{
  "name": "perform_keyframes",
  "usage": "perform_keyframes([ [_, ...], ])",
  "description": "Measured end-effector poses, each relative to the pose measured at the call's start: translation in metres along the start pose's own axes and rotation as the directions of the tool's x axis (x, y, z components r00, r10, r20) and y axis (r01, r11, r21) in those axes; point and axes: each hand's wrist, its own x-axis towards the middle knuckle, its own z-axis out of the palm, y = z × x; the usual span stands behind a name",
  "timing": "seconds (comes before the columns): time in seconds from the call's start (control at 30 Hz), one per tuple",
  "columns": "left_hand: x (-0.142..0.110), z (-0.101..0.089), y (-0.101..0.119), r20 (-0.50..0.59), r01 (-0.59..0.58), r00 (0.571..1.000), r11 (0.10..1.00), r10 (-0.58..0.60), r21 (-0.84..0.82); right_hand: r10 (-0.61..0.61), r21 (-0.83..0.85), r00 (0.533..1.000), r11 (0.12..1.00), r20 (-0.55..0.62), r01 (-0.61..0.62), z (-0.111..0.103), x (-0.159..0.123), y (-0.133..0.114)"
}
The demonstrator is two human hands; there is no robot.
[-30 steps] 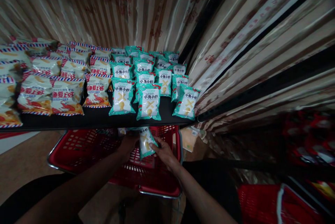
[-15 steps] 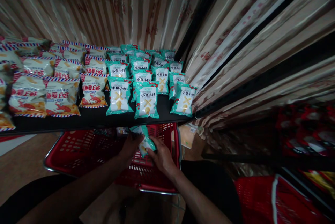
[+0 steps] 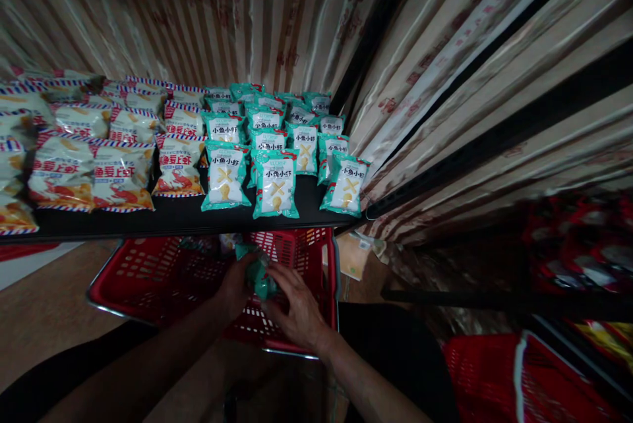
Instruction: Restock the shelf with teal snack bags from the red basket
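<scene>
Over the red shopping basket, both my hands grip one teal snack packet. My left hand closes on its left side and my right hand wraps round its right side. The packet is turned so its back shows and is partly hidden by my fingers. Just above, a black shelf carries rows of matching teal snack packets and, to their left, red-and-white striped shrimp snack packets.
Striped beige curtain-like sheeting hangs behind and to the right of the shelf. A second red basket sits at lower right near dim red packets. A cardboard box stands right of the basket.
The teal packet has come down from just under the shelf edge into the basket's mouth and turned over, its printed front hidden. Both hands followed it down and closed tighter round it.
</scene>
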Motion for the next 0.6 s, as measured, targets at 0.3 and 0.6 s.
perform_keyframes([
  [0.3,-0.014,-0.014,-0.01,0.083,0.139,0.989,0.968,-0.124,-0.209,0.01,0.083,0.999,0.997,-0.045,-0.007,0.004,-0.009,-0.015],
  [0.6,-0.037,-0.006,-0.017,-0.008,-0.071,0.997,0.992,0.071,-0.106,-0.022,0.066,0.999,0.998,0.047,0.018,0.005,-0.027,-0.02],
])
